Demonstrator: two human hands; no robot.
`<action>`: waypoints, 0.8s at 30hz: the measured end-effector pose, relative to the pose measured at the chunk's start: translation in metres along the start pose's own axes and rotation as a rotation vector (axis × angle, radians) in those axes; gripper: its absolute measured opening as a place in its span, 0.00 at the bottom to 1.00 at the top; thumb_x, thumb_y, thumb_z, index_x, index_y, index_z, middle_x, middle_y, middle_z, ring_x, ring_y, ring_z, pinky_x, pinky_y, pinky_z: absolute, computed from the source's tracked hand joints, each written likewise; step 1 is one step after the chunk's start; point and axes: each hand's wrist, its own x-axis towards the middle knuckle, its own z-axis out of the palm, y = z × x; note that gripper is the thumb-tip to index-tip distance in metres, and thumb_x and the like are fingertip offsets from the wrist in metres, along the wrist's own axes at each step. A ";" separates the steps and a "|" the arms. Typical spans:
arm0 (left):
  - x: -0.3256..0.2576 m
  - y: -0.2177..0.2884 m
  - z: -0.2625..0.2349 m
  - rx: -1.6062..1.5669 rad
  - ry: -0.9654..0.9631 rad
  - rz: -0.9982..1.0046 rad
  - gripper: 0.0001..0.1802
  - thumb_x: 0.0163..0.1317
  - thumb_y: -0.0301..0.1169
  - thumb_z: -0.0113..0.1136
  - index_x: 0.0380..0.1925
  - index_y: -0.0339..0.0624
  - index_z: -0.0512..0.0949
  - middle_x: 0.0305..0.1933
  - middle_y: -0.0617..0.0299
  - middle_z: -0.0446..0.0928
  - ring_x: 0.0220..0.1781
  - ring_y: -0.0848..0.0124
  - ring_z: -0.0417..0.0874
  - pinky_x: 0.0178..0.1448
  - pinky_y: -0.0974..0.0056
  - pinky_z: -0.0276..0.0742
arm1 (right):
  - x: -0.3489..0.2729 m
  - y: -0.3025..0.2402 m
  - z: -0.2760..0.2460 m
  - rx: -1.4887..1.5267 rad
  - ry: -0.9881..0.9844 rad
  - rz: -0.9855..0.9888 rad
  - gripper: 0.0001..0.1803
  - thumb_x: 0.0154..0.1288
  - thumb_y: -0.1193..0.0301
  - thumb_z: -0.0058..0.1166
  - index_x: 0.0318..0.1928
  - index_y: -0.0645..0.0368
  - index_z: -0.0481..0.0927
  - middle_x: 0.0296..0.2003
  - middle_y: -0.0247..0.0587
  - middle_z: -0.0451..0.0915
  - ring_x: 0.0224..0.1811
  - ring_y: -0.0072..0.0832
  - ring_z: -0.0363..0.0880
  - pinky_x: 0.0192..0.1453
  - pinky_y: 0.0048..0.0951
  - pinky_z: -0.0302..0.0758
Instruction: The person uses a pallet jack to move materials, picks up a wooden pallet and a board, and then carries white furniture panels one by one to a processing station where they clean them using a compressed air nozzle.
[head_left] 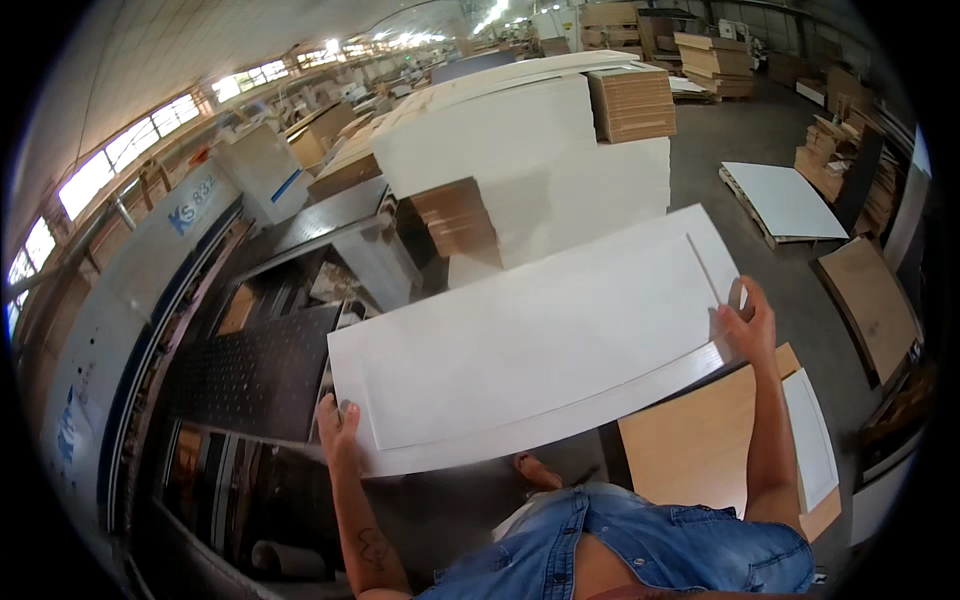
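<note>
A long white panel [540, 335] with a recessed face and raised border, like a cabinet door, is held out in front of my body, tilted up toward the right. My left hand [338, 428] grips its left end near the lower corner, thumb on the near face. At the opposite end my right hand [750, 322] is closed on the edge, thumb over the face; the other fingers are partly hidden behind it. The panel's left end is close to the dark perforated machine table [255, 375], and I cannot tell whether they touch.
Left stands a large machine [150, 290] with a long pale cover. Ahead rises a big stack of white boards [520, 140], with brown boards [632, 105] beside it. Near my right side lie a wood-coloured board [690, 440] and another white panel [812, 440]. A white board [785, 200] rests on a pallet farther right.
</note>
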 end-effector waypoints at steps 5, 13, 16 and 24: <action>0.158 0.010 0.064 -0.064 -0.122 0.219 0.28 0.72 0.31 0.56 0.67 0.31 0.62 0.62 0.50 0.73 0.63 0.63 0.72 0.69 0.61 0.64 | 0.109 -0.034 0.070 0.071 0.268 -0.207 0.31 0.57 0.67 0.69 0.60 0.61 0.76 0.27 0.36 0.73 0.28 0.22 0.67 0.32 0.28 0.68; 0.340 0.083 0.193 -0.212 -0.366 0.294 0.34 0.71 0.27 0.53 0.74 0.33 0.55 0.69 0.47 0.68 0.67 0.63 0.70 0.71 0.62 0.61 | 0.299 -0.078 0.098 0.068 0.388 -0.142 0.27 0.61 0.65 0.66 0.59 0.59 0.76 0.23 0.27 0.66 0.25 0.17 0.64 0.28 0.25 0.62; 0.382 0.083 0.233 -0.241 -0.351 0.379 0.33 0.71 0.25 0.53 0.73 0.32 0.55 0.68 0.47 0.68 0.67 0.63 0.70 0.71 0.61 0.62 | 0.374 -0.076 0.128 0.123 0.409 -0.193 0.27 0.61 0.64 0.66 0.59 0.60 0.76 0.23 0.27 0.67 0.25 0.17 0.63 0.27 0.26 0.62; 0.539 0.205 0.362 0.018 -0.182 0.713 0.40 0.66 0.31 0.62 0.73 0.30 0.55 0.71 0.38 0.65 0.70 0.57 0.70 0.72 0.54 0.65 | 0.655 -0.102 0.164 0.314 0.532 -0.501 0.31 0.62 0.56 0.68 0.61 0.58 0.77 0.35 0.41 0.83 0.36 0.23 0.82 0.37 0.30 0.76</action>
